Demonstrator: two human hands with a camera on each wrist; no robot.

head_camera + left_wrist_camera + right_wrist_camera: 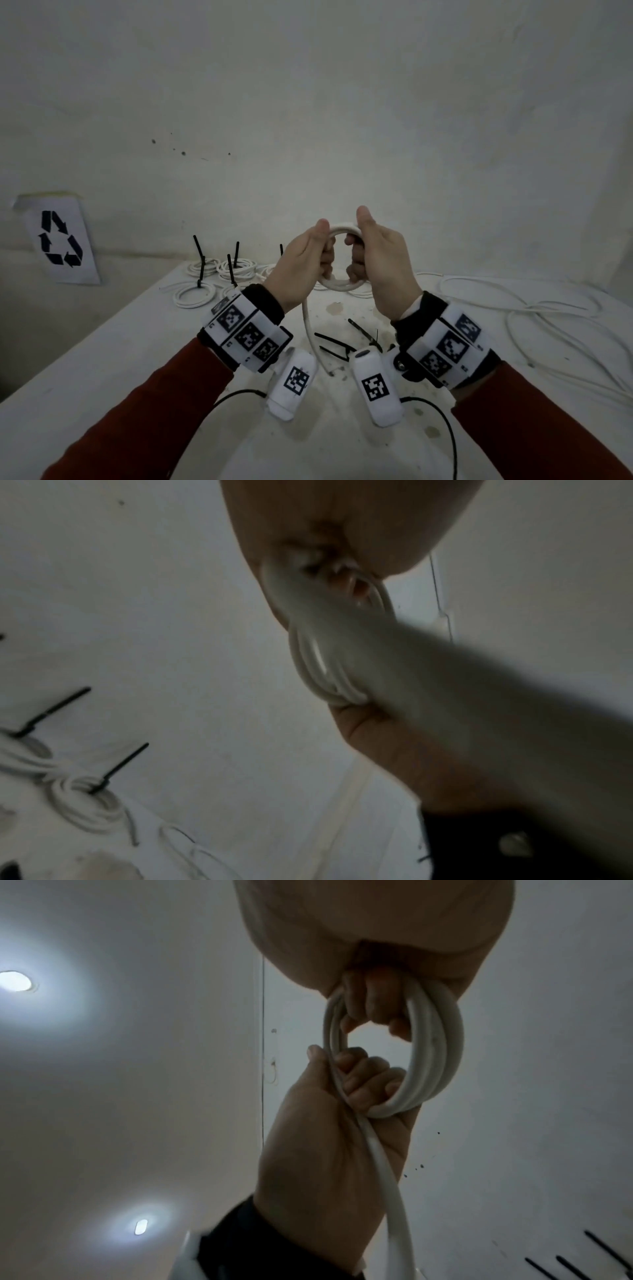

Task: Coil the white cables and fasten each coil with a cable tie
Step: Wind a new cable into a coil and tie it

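Hands, left hand [297, 265] and right hand [380, 265], both grip the coil [424, 1053]; its trailing tail [310, 334] could spring loops apart if either grip loosens.

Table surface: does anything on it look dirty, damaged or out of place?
Yes. The table has brownish stains below the held coil, around the loose black cable ties. Nothing looks broken.

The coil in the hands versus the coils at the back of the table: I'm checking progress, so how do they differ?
The held coil is raised between the left hand and right hand; the tied coils lie flat on the table. The held coil has no tie and trails a loose tail; the tied coils carry black cable ties. Both are white cable in round loops.
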